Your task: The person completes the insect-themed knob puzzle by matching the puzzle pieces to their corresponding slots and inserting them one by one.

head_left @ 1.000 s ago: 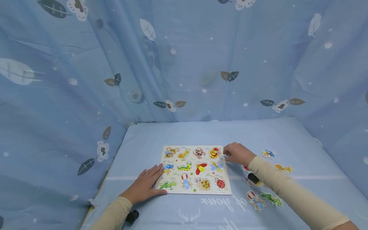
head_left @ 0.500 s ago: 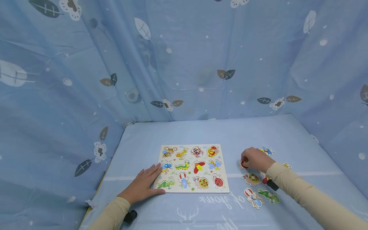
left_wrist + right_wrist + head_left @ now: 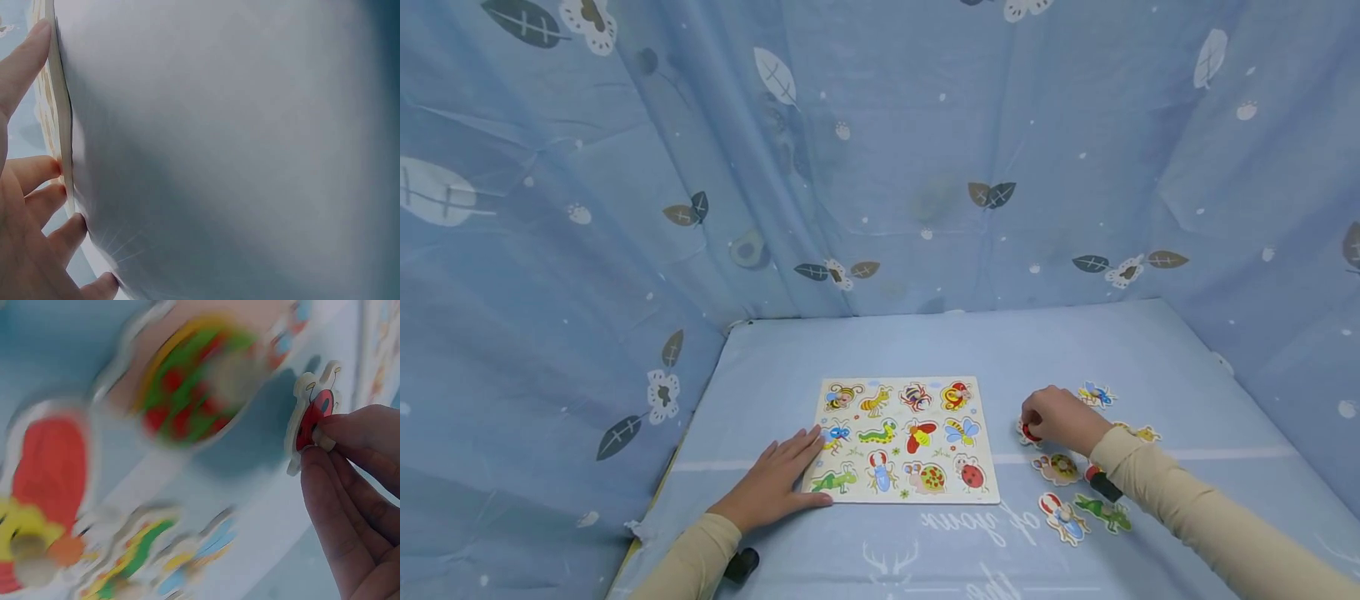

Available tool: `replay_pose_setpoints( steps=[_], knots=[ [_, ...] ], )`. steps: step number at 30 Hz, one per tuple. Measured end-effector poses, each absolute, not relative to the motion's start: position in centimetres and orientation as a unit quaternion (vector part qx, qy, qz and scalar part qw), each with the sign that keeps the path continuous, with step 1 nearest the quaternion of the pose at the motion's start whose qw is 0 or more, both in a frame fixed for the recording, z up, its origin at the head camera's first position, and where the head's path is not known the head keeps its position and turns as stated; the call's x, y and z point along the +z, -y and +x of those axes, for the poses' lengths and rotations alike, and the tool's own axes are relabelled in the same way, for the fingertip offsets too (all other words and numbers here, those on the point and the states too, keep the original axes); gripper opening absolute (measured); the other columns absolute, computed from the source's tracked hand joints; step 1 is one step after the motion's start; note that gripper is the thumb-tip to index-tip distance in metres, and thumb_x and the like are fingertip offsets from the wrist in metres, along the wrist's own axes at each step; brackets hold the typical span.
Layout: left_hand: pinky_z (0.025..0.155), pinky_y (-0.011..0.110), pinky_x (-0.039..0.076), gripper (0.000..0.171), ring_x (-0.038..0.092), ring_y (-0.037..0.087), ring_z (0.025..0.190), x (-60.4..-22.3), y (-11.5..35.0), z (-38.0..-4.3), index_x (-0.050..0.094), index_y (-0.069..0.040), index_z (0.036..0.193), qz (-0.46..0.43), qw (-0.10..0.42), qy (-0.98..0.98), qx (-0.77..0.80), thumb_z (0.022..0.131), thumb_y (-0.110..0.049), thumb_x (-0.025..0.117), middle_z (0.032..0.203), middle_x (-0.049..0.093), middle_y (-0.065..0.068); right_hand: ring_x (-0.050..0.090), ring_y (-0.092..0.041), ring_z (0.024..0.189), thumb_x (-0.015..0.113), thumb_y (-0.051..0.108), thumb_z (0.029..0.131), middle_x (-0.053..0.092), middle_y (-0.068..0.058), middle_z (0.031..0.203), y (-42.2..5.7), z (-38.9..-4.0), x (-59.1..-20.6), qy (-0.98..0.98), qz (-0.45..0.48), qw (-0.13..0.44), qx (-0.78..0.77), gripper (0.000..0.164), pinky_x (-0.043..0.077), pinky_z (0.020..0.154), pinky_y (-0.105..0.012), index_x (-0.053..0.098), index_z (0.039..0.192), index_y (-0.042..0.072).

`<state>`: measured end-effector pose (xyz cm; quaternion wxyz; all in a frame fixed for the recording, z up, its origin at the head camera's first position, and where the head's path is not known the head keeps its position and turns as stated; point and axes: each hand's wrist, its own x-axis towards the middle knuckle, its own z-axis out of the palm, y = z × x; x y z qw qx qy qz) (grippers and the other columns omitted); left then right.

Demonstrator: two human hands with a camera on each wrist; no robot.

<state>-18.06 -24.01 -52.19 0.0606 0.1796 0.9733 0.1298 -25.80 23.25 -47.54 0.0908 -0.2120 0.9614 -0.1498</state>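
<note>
A pale wooden puzzle board printed with insects lies flat on the table. My left hand rests on its left side, fingers spread; in the left wrist view, fingertips touch the board's edge. To the right of the board, my right hand pinches a ladybug puzzle piece between thumb and fingers. In the right wrist view that piece is tilted on edge, and the fingers cover part of it. A snail piece lies just below this hand, blurred in the wrist view.
More loose pieces lie around the right forearm: a stag beetle, a green grasshopper, a blue-winged insect and a yellow insect. A red-winged piece is partly under the sleeve. Blue patterned curtains surround the table.
My right hand has gone from the board's upper right edge over to the loose pieces and taken hold of the ladybug piece, then shifted slightly left. My left hand stays put.
</note>
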Motion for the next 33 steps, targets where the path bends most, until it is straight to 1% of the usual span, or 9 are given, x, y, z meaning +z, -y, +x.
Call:
replay_pose_setpoints(
  steps=[8, 13, 19, 25, 33],
  knots=[
    [0.12, 0.061, 0.02, 0.103, 0.02, 0.02, 0.151, -52.5, 24.2, -18.2, 0.027, -0.028, 0.155, 0.18, 0.056, -0.974, 0.124, 0.073, -0.085, 0.051, 0.163, 0.02, -0.01, 0.052, -0.005, 0.067, 0.072, 0.003, 0.083, 0.067, 0.009, 0.079, -18.7, -23.9, -46.7, -0.944, -0.269, 0.083, -0.173, 0.013, 0.047, 0.058, -0.019, 0.077, 0.085, 0.015],
    [0.12, 0.062, 0.02, 0.103, 0.021, 0.021, 0.151, -52.3, 24.0, -18.2, 0.027, -0.027, 0.155, 0.181, 0.057, -0.974, 0.124, 0.074, -0.085, 0.051, 0.163, 0.021, -0.009, 0.052, -0.002, 0.068, 0.073, 0.003, 0.081, 0.067, 0.01, 0.078, -16.7, -22.9, -46.8, -0.93, -0.314, 0.081, -0.174, 0.014, 0.048, 0.059, -0.017, 0.078, 0.085, 0.014],
    [0.119, 0.062, 0.021, 0.102, 0.022, 0.023, 0.15, -52.1, 24.0, -18.0, 0.029, -0.025, 0.155, 0.181, 0.055, -0.974, 0.127, 0.074, -0.083, 0.053, 0.163, 0.022, -0.007, 0.052, -0.001, 0.07, 0.073, 0.002, 0.08, 0.068, 0.009, 0.078, -15.7, -22.3, -47.6, -0.918, -0.346, 0.085, -0.176, 0.015, 0.048, 0.061, -0.017, 0.078, 0.085, 0.016],
    [0.119, 0.062, 0.02, 0.102, 0.022, 0.023, 0.15, -52.1, 23.9, -18.0, 0.028, -0.025, 0.155, 0.182, 0.055, -0.973, 0.13, 0.075, -0.083, 0.054, 0.162, 0.022, -0.007, 0.052, 0.0, 0.069, 0.072, 0.0, 0.079, 0.065, 0.012, 0.075, -15.2, -21.9, -48.1, -0.914, -0.355, 0.076, -0.178, 0.017, 0.048, 0.06, -0.015, 0.077, 0.082, 0.016],
    [0.12, 0.061, 0.02, 0.102, 0.021, 0.023, 0.151, -52.1, 23.9, -18.0, 0.028, -0.025, 0.155, 0.181, 0.058, -0.973, 0.133, 0.075, -0.083, 0.054, 0.163, 0.022, -0.008, 0.049, 0.0, 0.066, 0.073, 0.002, 0.081, 0.064, 0.011, 0.074, -14.5, -21.4, -48.1, -0.914, -0.359, 0.075, -0.172, 0.013, 0.046, 0.058, -0.015, 0.077, 0.081, 0.015]
  ],
)
